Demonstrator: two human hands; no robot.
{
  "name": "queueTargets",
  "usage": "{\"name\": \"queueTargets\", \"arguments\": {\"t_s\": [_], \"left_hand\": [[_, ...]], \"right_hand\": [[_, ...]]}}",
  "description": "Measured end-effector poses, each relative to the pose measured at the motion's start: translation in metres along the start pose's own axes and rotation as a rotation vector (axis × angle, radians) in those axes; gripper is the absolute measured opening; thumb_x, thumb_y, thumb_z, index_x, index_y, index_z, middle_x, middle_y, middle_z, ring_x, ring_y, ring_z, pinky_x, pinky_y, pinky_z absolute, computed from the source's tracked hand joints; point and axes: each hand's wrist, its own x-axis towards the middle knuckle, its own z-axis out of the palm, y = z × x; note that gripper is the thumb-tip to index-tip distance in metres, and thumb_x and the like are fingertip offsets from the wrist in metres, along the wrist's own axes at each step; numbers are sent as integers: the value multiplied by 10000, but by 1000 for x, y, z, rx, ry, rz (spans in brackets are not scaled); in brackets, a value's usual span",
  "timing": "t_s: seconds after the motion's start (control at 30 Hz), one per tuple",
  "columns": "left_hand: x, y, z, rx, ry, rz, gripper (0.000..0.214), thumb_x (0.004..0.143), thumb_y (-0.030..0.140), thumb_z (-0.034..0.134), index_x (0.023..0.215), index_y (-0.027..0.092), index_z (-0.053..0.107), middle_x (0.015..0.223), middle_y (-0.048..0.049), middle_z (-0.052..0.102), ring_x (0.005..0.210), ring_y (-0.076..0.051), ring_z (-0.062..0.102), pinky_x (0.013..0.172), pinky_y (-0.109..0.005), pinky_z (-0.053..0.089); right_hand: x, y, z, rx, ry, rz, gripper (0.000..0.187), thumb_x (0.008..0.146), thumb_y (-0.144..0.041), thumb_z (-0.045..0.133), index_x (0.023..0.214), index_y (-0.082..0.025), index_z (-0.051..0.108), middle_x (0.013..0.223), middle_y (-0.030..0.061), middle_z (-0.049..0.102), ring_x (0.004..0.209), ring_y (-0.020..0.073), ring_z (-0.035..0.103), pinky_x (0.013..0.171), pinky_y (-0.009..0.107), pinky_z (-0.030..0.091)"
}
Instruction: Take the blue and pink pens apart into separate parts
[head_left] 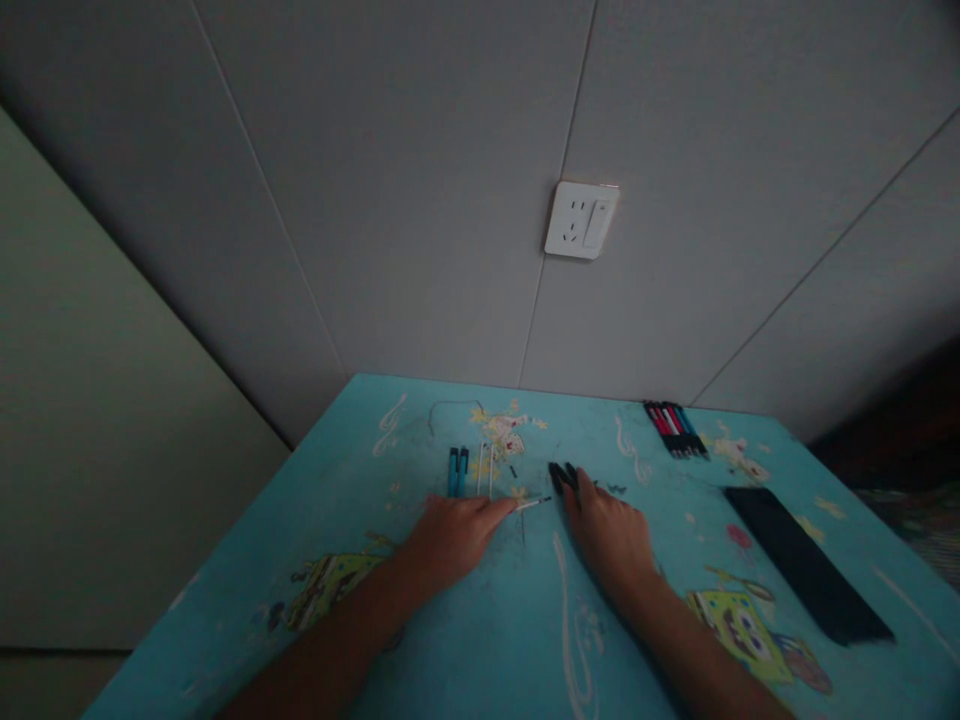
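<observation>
My left hand (450,537) is low over the table with its fingers together. From its fingertips sticks a thin white stick with a dark tip (534,503), which looks like a pen refill. Just beyond that hand lie two blue pen barrels (457,468) side by side, and two thin white sticks (486,465) to their right. My right hand (611,530) is closed over dark pen-like pieces (562,474), whose ends show past its fingers. Between the hands lies a small dark piece (513,471).
The table (420,640) has a light blue cartoon cover. At its back right, several pens (675,430) lie in a row, red, white and blue with black. A long black flat case or strip (806,560) lies at the right. Behind stands a wall with a socket (581,220).
</observation>
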Motion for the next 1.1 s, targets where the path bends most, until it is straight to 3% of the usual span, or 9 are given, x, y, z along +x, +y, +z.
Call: {"name": "queueTargets", "arguments": {"t_s": [0.13, 0.23, 0.37, 0.47, 0.6, 0.73, 0.83, 0.93, 1.1], "left_hand": [[-1, 1, -1, -9, -7, 0, 346, 983, 236, 413, 1294, 288, 555, 915, -47, 712, 850, -177, 677, 774, -270, 510], [-1, 1, -2, -32, 7, 14, 347, 984, 237, 412, 1295, 282, 559, 908, -49, 706, 838, -180, 674, 764, -271, 511], [-1, -2, -4, -43, 39, 41, 352, 975, 224, 433, 1295, 288, 565, 904, -49, 704, 818, -180, 675, 753, -269, 519], [-1, -12, -8, -38, 88, -4, 348, 973, 222, 435, 1290, 282, 568, 940, -52, 709, 840, -183, 679, 774, -275, 524], [0, -32, -15, -72, 251, -203, 338, 1003, 270, 368, 1278, 243, 561, 1078, -61, 704, 939, -190, 674, 870, -303, 507], [3, -40, -18, -208, 389, -282, 327, 1002, 321, 364, 1166, 208, 624, 1102, -75, 697, 985, -197, 656, 921, -308, 471], [5, -31, -16, -463, 407, -282, 325, 974, 380, 428, 1046, 169, 665, 954, -76, 713, 866, -195, 656, 818, -282, 483], [8, -18, -13, -827, 333, -292, 340, 919, 436, 520, 988, 138, 669, 855, -54, 698, 764, -181, 625, 685, -247, 472], [12, -11, -5, -1143, 330, -328, 314, 876, 430, 577, 891, 125, 648, 741, -9, 611, 685, -133, 540, 624, -214, 421]], "right_hand": [[-5, -3, -1, 152, 155, -205, 402, 997, -356, 389, 1360, -226, 505, 987, 97, 694, 802, 207, 681, 710, 297, 502], [-8, -5, -2, 264, 240, -376, 342, 983, -324, 436, 1266, -220, 598, 1086, 118, 645, 964, 232, 626, 876, 357, 470], [-8, -2, 1, 323, 246, -445, 257, 981, -281, 455, 1093, -218, 677, 1101, 106, 632, 981, 238, 595, 895, 394, 444], [-8, 7, 3, 343, 218, -432, 240, 984, -258, 451, 1039, -202, 678, 1069, 99, 647, 958, 236, 590, 873, 393, 439], [-11, 14, 2, 406, 206, -334, 237, 980, -276, 461, 1018, -181, 675, 970, 100, 674, 901, 232, 600, 875, 390, 443], [-17, -4, -9, 606, 168, -257, 253, 971, -321, 476, 991, -186, 689, 940, 87, 694, 885, 219, 623, 862, 358, 467], [-18, -28, -19, 866, 75, -147, 282, 967, -370, 472, 983, -197, 694, 913, 65, 707, 797, 192, 639, 743, 299, 491], [-16, -50, -25, 1092, -5, -53, 311, 950, -413, 491, 979, -178, 693, 860, 55, 714, 750, 186, 641, 675, 270, 487], [-10, -70, -27, 1188, -69, -147, 249, 932, -365, 529, 936, -185, 701, 818, 28, 698, 712, 158, 605, 660, 249, 457]]}}
